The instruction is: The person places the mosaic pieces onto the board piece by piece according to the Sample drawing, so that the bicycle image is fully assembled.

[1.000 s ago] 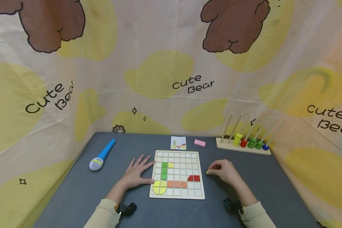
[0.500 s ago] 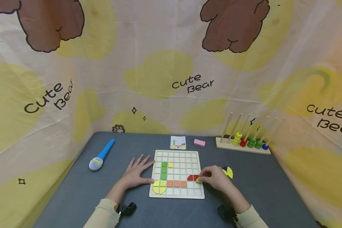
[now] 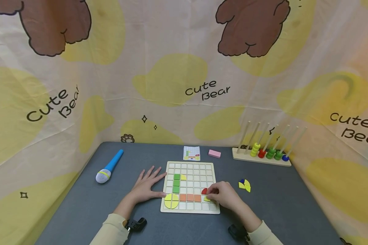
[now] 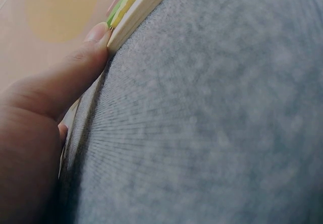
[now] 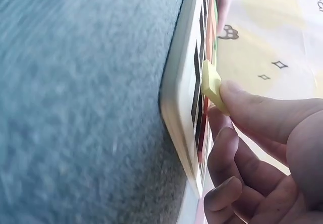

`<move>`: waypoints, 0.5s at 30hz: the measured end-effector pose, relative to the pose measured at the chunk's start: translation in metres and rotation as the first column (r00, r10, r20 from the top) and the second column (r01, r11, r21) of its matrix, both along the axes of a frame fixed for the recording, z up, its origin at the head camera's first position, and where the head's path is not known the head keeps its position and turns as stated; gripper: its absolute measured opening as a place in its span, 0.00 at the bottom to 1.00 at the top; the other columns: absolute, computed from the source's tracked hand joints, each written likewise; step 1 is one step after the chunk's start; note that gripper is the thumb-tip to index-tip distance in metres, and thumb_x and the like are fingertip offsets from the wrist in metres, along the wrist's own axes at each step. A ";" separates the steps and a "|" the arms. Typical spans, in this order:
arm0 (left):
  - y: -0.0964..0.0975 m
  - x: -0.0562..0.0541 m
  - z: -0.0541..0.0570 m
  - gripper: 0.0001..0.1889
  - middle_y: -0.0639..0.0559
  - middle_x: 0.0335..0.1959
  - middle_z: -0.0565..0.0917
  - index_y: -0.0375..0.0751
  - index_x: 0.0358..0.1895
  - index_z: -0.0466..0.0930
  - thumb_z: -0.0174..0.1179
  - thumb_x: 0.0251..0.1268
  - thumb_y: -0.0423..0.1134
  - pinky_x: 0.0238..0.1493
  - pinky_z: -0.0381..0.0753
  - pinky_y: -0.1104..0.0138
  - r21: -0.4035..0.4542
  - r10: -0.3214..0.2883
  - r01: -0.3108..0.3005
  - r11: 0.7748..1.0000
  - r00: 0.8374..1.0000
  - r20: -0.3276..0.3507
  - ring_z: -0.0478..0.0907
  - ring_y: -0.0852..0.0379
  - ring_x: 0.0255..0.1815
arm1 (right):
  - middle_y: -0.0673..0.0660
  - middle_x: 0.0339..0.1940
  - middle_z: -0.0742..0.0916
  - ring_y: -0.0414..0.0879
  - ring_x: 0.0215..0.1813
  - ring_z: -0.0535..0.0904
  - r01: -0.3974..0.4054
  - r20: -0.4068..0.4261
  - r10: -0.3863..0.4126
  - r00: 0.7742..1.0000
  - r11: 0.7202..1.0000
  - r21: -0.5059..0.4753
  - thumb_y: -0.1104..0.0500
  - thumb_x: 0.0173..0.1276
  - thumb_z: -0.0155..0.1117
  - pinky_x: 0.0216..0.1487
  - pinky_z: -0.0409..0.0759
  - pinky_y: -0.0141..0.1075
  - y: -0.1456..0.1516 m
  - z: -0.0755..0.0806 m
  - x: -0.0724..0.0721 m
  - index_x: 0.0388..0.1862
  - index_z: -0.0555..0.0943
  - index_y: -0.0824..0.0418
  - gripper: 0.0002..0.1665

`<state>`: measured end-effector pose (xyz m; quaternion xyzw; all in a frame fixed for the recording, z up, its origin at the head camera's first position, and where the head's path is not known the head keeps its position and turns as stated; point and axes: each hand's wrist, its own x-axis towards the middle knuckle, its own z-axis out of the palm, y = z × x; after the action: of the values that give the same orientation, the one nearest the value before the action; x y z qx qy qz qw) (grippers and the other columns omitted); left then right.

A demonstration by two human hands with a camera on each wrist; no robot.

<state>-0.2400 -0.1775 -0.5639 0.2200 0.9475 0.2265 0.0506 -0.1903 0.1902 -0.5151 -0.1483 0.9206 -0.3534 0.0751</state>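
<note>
A white square-grid board [image 3: 190, 166] with a pale wooden frame lies on the table, bearing green, yellow, salmon and red tiles. My left hand [image 3: 148, 185] rests spread beside it, with thumb and fingertips at its left edge. In the left wrist view the thumb [image 4: 81, 62] lies against the frame. My right hand [image 3: 224, 194] is over the board's right side, pinching a yellow tile [image 5: 212, 85] between thumb and fingers, low over the squares below the red tiles [image 3: 204, 191]. That hand hides part of the red tiles.
Several loose yellow and blue tiles [image 3: 247, 185] lie right of the board. Behind it are a pattern card [image 3: 191, 153] and a pink block [image 3: 214, 153]. A peg stand with coloured beads [image 3: 263, 160] is back right; a blue toy microphone [image 3: 110, 166] lies left.
My right hand has moved left from the table beside the board to over its right columns, carrying the yellow tile and uncovering the loose tiles. The left hand stays put.
</note>
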 end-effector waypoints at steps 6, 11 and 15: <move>0.000 0.000 0.000 0.51 0.54 0.83 0.52 0.66 0.79 0.59 0.60 0.51 0.78 0.79 0.31 0.38 -0.004 0.002 -0.002 1.000 1.000 -0.001 0.38 0.42 0.85 | 0.40 0.26 0.86 0.35 0.28 0.75 -0.031 -0.069 0.031 0.997 0.999 0.007 0.58 0.62 0.76 0.31 0.75 0.29 -0.006 -0.003 0.000 0.27 0.87 0.50 0.06; 0.000 0.000 0.000 0.50 0.54 0.83 0.52 0.66 0.79 0.59 0.60 0.51 0.78 0.79 0.31 0.39 -0.002 0.004 -0.004 1.000 1.000 0.005 0.38 0.43 0.85 | 0.39 0.27 0.84 0.35 0.29 0.74 -0.032 -0.110 0.036 0.993 0.999 0.036 0.58 0.60 0.78 0.31 0.74 0.30 -0.008 -0.003 -0.001 0.27 0.89 0.48 0.05; 0.000 0.000 0.001 0.51 0.54 0.83 0.52 0.66 0.79 0.59 0.60 0.51 0.78 0.79 0.31 0.39 -0.001 0.003 -0.003 1.000 1.000 0.006 0.38 0.43 0.85 | 0.40 0.27 0.83 0.35 0.29 0.73 -0.034 -0.130 0.043 0.991 0.997 0.070 0.58 0.57 0.80 0.30 0.73 0.30 -0.009 -0.004 -0.001 0.26 0.91 0.49 0.04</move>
<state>-0.2398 -0.1774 -0.5630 0.2180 0.9477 0.2269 0.0532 -0.1913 0.1814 -0.5190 -0.1863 0.9319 -0.3102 0.0261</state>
